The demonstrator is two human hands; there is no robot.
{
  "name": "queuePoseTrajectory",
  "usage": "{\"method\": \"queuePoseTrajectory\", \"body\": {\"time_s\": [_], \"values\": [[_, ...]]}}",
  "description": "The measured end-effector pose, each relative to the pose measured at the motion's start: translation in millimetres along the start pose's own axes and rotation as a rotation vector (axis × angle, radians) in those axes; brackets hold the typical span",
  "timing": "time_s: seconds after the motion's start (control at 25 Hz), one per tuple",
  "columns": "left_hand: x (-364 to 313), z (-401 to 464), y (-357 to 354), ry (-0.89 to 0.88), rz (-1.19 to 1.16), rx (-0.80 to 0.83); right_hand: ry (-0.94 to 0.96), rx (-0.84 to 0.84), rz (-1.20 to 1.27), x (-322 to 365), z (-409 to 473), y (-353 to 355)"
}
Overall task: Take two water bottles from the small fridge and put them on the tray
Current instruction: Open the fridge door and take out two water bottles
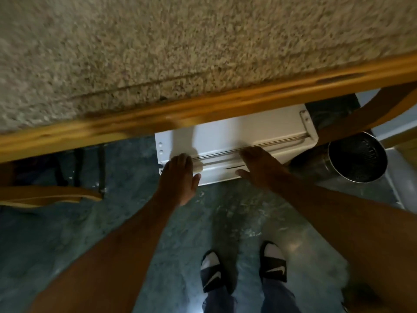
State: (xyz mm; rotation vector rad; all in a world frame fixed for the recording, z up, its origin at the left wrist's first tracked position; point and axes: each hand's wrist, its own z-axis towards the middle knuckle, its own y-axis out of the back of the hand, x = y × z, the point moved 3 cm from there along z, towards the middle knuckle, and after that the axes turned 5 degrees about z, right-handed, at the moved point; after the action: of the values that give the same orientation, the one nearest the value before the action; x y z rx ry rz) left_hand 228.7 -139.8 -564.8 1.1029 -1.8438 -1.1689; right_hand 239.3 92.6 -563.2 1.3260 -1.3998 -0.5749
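Your forearms fill the lower frame, reaching up toward the centre. Your left hand (179, 177) lies spread flat on the front left corner of the small fridge (237, 136), fingers loose, closed on nothing. Your right hand (259, 166) rests likewise open at centre, fingertips on the seam along the top of the door, thumb down over the front edge; in my judgement both are placed to find purchase on the door, which appears shut. The fridge sits low, tucked beneath a wooden-edged counter (203, 107) with a speckled top across the upper frame, so you stoop to reach it. No water bottles and no tray are in view. A dark metal bin (358, 157) stands just beside the fridge, centre right. Your slippered feet (243, 269) stand on the mottled floor (67, 222) at bottom centre.
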Motion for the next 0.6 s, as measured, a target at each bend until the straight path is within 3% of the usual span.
{"method": "queuePoseTrajectory", "body": {"time_s": [0.6], "values": [[-8, 0, -28, 0.126, -0.043, -0.066, -0.056, -0.037, -0.237, 8, 18, -11]]}}
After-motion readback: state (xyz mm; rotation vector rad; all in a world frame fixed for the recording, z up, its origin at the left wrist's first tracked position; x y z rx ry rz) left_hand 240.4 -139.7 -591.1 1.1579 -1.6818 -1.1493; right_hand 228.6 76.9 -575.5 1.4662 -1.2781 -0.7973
